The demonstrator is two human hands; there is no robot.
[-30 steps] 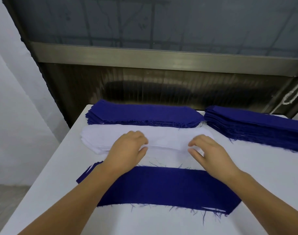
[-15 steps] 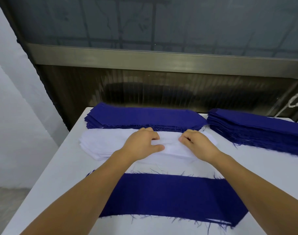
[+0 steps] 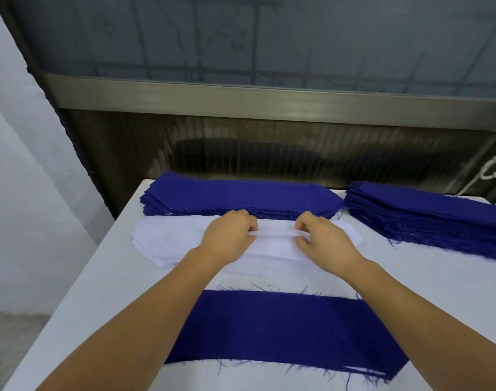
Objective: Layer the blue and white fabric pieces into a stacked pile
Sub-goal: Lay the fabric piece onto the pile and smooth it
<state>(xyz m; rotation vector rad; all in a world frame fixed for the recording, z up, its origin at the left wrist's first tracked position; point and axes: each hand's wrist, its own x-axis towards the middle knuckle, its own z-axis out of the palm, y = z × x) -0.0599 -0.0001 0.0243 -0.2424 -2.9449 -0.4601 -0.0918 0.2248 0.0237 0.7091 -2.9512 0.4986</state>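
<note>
Here, white piece (image 3: 273, 240) lying left-right, both hands pinching

- White table (image 3: 80, 277) fills the lower frame.
- Dark glass window (image 3: 269, 38) across the top, metal sill (image 3: 269, 98) beneath.
- White wall (image 3: 21, 193) at left.
- Grey floor (image 3: 12, 340), lower left.

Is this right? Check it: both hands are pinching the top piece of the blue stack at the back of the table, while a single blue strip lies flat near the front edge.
One thing is wrong. In the head view the left hand and right hand pinch the top piece of the white stack, not the blue stack at the back. The single blue strip does lie flat near the table's front edge.
</note>
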